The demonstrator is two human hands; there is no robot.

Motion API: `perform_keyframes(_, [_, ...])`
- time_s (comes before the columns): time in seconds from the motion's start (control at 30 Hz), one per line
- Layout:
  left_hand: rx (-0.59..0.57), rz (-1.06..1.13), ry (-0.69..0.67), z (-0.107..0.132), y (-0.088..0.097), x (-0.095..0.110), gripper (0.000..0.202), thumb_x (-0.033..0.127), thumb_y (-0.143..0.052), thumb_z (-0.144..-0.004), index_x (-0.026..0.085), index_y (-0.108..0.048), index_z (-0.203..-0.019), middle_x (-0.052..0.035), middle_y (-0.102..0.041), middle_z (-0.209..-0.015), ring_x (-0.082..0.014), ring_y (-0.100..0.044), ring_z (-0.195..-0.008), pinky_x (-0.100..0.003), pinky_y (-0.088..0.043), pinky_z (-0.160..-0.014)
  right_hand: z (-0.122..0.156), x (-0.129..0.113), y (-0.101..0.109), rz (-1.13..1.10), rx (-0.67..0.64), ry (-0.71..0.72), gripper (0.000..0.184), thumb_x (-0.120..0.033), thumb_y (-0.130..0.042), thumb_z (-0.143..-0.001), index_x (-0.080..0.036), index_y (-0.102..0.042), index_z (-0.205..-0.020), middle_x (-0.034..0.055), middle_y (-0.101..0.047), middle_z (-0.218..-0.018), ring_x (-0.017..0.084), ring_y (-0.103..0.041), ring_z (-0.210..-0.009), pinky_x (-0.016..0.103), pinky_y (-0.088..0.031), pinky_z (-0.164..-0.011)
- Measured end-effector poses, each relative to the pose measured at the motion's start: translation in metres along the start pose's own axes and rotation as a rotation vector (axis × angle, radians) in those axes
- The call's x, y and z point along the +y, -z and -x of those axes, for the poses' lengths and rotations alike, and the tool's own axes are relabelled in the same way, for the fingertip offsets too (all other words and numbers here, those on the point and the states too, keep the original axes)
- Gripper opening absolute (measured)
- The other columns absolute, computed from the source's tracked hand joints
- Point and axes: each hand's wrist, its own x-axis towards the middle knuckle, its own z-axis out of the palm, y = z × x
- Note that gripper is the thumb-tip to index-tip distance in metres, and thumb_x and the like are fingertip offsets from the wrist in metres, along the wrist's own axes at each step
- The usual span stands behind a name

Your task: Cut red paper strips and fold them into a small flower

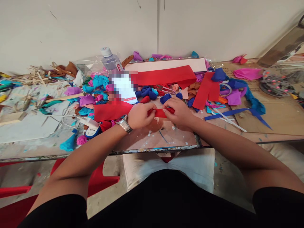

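Note:
Between my two hands a short strip of red crepe paper (161, 113) is stretched level, just above the table's front part. My left hand (142, 115), with a metal watch (124, 123) at the wrist, pinches its left end. On the other end, the fingers of my right hand (179, 110) are closed, with a bit of red bunched under them. A wider red strip (111, 111) lies beside my left hand. Further red pieces (204, 91) lie beyond my right hand. Small blue crumpled pieces (165, 98) sit just behind the held strip.
A lit phone (129, 91), partly blurred out, leans among crumpled coloured paper. Behind it stands a plastic bottle (111, 60). A power strip (93, 131) with a plug lies at the left near the table edge (152, 149). Wooden sticks (39, 74) are heaped at the far left.

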Motion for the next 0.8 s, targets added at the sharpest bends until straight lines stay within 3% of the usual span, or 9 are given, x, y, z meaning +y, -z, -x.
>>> perform_keyframes(0.2, [-0.03, 0.108, 0.004, -0.0009, -0.0007, 0.0002, 0.024, 0.026, -0.052, -0.092, 0.019, -0.075, -0.09, -0.0027, -0.073, -0.077, -0.017, -0.06, -0.066, -0.031, -0.039, -0.067, 0.0023, 0.0007, -0.0006, -0.005, -0.008, 0.043, 0.012, -0.031, -0.065, -0.095, -0.022, -0.073, -0.097, 0.0075, -0.077, -0.098, 0.028, -0.065, -0.098, 0.044, -0.046, -0.093])
perform_keyframes(0.53, [-0.235, 0.439, 0.057, -0.0037, 0.004, 0.0004, 0.025, 0.031, -0.057, -0.091, 0.015, -0.075, -0.085, 0.0031, -0.056, -0.06, -0.0097, -0.041, -0.055, -0.025, -0.03, -0.055, 0.0016, 0.0, -0.0026, -0.022, -0.02, 0.125, 0.016, -0.034, -0.063, -0.098, -0.022, -0.075, -0.096, 0.0065, -0.078, -0.092, 0.025, -0.066, -0.09, 0.042, -0.048, -0.084])
perform_keyframes(0.67, [-0.29, 0.519, 0.081, -0.0037, 0.0031, -0.0008, 0.026, 0.033, -0.059, -0.092, 0.015, -0.077, -0.091, 0.0021, -0.06, -0.065, -0.0096, -0.043, -0.057, -0.025, -0.031, -0.055, 0.0019, 0.0011, -0.0041, -0.033, -0.019, 0.157, 0.017, -0.034, -0.063, -0.1, -0.023, -0.076, -0.097, 0.005, -0.079, -0.09, 0.024, -0.067, -0.088, 0.041, -0.048, -0.085])
perform_keyframes(0.8, [-0.329, 0.561, 0.079, -0.0042, 0.0038, -0.0017, 0.022, 0.029, -0.059, -0.089, 0.014, -0.074, -0.086, 0.0014, -0.062, -0.067, -0.0095, -0.046, -0.058, -0.024, -0.033, -0.055, 0.0021, 0.0029, -0.0054, -0.04, -0.024, 0.172, 0.018, -0.034, -0.062, -0.1, -0.024, -0.077, -0.099, 0.0038, -0.08, -0.09, 0.023, -0.067, -0.086, 0.041, -0.049, -0.086])
